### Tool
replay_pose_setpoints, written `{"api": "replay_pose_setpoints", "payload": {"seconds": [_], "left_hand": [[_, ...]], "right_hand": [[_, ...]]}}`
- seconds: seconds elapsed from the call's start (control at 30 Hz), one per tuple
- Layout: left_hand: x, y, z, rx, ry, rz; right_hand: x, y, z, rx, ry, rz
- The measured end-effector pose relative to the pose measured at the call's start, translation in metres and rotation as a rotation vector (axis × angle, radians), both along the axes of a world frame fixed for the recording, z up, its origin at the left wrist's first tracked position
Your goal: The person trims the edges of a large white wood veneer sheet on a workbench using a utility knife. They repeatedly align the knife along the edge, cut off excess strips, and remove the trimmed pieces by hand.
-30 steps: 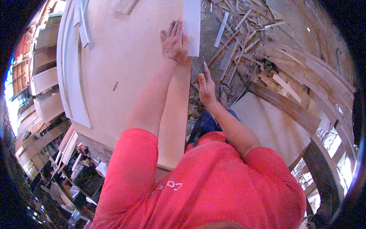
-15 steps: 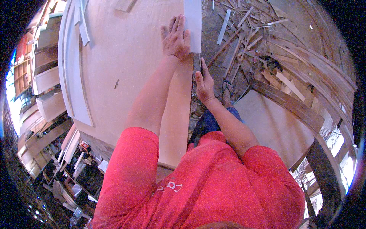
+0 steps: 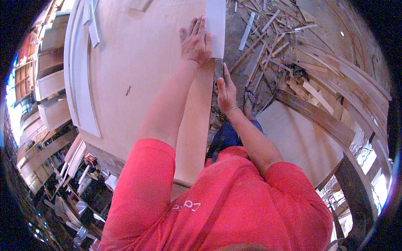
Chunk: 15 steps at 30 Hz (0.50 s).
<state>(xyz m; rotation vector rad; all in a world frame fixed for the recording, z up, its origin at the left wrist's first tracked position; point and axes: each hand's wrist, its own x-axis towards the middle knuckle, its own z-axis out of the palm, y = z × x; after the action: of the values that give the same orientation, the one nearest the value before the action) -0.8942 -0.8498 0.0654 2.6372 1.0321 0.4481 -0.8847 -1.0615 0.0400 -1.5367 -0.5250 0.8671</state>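
My left hand lies flat on a large pale wooden panel, fingers spread and pointing away from me. Its thumb side touches a white strip that runs along the panel's right edge. My right hand is upright beside that same edge, just below the strip's near end. Its fingers are stretched out and the thumb stands apart. A dark, thin edge shows next to the right fingertips; I cannot tell whether they touch it. Between my left forearm and the edge, a bare band of the panel shows.
Pale strips lie along the panel's left side, with shorter pieces at the far left. Wood offcuts litter the floor at right, near my foot. A light board within a dark wooden frame stands right of me.
The view has shifted slightly, so the panel's far part, the white strip and both hands appear a little farther right. Both hands keep nearly the same pose.
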Motion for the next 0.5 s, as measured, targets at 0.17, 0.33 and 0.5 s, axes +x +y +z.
{"api": "replay_pose_setpoints", "payload": {"seconds": [0.17,0.33,0.5], "left_hand": [[-0.001,0.001,-0.006,0.028,-0.001,-0.007],[0.001,0.0,-0.003,-0.007,-0.01,0.002],[0.001,-0.002,0.0,0.003,-0.019,0.013]], "right_hand": [[0.0,0.003,0.011,0.015,-0.042,-0.029],[-0.001,0.005,0.012,0.028,-0.075,-0.074],[-0.003,0.006,0.014,0.003,-0.039,-0.096]]}}
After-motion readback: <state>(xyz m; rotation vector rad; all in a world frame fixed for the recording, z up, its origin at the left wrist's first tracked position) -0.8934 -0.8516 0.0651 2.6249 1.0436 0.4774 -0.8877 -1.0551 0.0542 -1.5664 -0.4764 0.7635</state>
